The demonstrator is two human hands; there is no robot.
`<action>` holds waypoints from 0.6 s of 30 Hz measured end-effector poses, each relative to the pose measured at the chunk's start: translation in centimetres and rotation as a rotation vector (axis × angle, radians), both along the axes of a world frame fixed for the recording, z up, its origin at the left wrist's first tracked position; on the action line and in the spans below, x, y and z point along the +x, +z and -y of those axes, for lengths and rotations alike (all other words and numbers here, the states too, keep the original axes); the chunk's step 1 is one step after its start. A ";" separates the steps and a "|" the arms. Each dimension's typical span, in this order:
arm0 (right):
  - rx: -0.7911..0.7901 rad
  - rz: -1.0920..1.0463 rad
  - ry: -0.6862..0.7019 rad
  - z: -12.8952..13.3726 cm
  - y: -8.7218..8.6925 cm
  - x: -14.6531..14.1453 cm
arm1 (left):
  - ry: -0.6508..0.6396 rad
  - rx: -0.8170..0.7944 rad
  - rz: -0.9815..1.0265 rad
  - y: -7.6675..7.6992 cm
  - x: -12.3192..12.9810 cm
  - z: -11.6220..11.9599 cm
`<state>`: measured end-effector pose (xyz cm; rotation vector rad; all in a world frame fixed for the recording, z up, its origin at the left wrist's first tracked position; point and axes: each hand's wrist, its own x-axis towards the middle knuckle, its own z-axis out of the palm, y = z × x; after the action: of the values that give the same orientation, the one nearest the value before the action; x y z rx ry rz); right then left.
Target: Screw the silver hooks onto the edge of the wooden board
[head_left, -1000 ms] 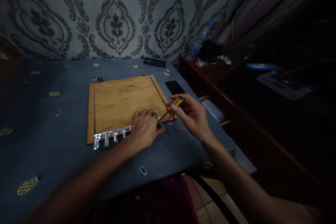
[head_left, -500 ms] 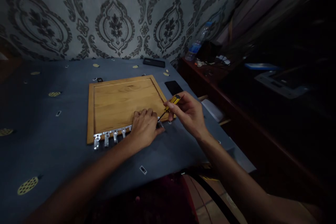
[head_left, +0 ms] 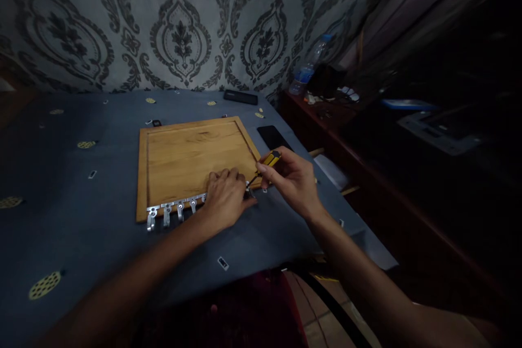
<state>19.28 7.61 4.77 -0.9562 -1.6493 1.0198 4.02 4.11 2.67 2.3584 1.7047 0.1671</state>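
A framed wooden board [head_left: 196, 157] lies flat on the blue patterned cloth. Along its near edge runs a metal hook rail [head_left: 166, 213] with several hooks. My left hand [head_left: 226, 196] rests over the right part of the rail and the board's edge, its fingers bent together and its thumb pointing right; what it grips underneath is hidden. In my right hand [head_left: 291, 176] is a yellow and black screwdriver [head_left: 271, 159], held between thumb and fingers. Its shaft slants down left, and the tip is at the rail's right end beside my left hand.
A black phone [head_left: 274, 137] lies right of the board, and a dark case [head_left: 240, 98] behind it. On the reddish side table [head_left: 302, 107] stand a plastic bottle [head_left: 304, 73] and cables. A blue cloth [head_left: 122, 266] with pineapple prints covers the surface.
The screwdriver handle and my right hand have shifted very slightly, with the fingers turned a little around it. My left hand stays on the rail.
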 end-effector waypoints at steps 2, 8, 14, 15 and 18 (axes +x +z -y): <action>0.018 0.008 -0.040 -0.1 -0.2 -0.1 | 0.004 0.002 0.003 -0.1 0.0 0.0; 0.083 0.083 -0.116 -0.4 -0.7 0.5 | 0.006 -0.018 0.012 0.0 0.1 -0.1; 0.065 0.043 -0.045 -0.1 -0.5 0.1 | -0.003 -0.010 0.010 -0.1 0.0 0.0; 0.056 0.032 -0.037 0.0 -0.5 0.0 | -0.003 -0.007 0.008 -0.1 0.0 0.0; 0.052 0.016 -0.061 -0.1 -0.5 -0.2 | -0.003 -0.011 0.001 -0.2 0.0 -0.1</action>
<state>19.13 7.73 4.24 -0.9766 -1.6417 0.9259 4.03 4.17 2.49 2.3528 1.6970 0.1589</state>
